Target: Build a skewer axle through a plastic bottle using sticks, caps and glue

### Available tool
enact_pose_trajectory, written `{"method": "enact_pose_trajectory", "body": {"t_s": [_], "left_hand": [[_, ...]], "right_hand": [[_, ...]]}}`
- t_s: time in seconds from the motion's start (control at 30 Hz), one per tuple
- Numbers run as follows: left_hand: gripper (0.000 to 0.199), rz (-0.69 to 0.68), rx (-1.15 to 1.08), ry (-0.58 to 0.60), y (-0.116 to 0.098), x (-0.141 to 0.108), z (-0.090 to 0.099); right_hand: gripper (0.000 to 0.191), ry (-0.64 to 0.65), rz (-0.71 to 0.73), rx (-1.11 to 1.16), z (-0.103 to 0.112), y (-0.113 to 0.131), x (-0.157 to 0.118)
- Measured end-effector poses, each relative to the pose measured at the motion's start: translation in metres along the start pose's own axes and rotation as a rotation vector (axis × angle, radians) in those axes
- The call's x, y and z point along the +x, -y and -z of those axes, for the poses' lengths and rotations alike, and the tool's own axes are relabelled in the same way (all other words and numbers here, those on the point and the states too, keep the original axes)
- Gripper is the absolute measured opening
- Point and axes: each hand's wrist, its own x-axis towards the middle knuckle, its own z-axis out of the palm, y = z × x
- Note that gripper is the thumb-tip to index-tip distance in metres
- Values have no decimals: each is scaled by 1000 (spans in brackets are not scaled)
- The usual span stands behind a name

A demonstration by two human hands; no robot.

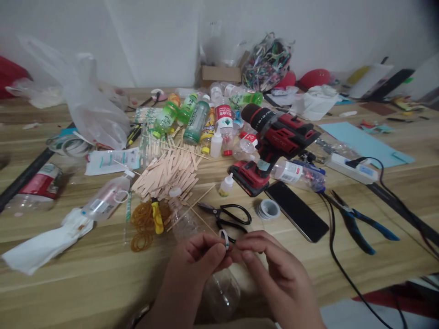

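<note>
Near the front edge of the table, my left hand (202, 258) pinches a small white ring (224, 238) between thumb and fingers. Close beside it on the right, my right hand (274, 265) has its thumb and fingertips pressed together; what they hold, if anything, is too small to make out. A clear plastic bottle (222, 292) lies under and between the hands, partly hidden by them. Just beyond the hands lie black-handled scissors (236, 214). A roll of thin wire (268, 209) stands to their right.
A red and black drill (274, 137) stands beyond a phone (297, 211). Pliers (356, 219) and a black cable lie right. Wooden sticks (168, 173), rubber bands (142, 221), a glue bottle (226, 185) and several plastic bottles (198, 119) cover the middle. A power strip (351, 168) lies right.
</note>
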Motion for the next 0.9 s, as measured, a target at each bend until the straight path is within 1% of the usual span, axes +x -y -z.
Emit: {"method": "enact_pose_trajectory", "body": {"t_s": [0.2, 0.4, 0.5, 0.67, 0.77, 0.9], "left_hand": [[29, -5, -36, 12, 4, 3, 2], [26, -37, -57, 25, 8, 4, 4], [24, -47, -45, 22, 9, 4, 5], [23, -41, -21, 69, 8, 3, 5], [24, -52, -23, 86, 8, 3, 5], [24, -56, -15, 110, 8, 4, 4]], "right_hand": [[17, 65, -69, 103, 1, 2, 2], [14, 86, -115, 177, -2, -2, -2], [14, 128, -129, 159, -1, -5, -4], [8, 175, -166, 158, 0, -12, -4], [5, 177, -207, 166, 0, -14, -3], [8, 171, -177, 133, -1, -13, 0]]}}
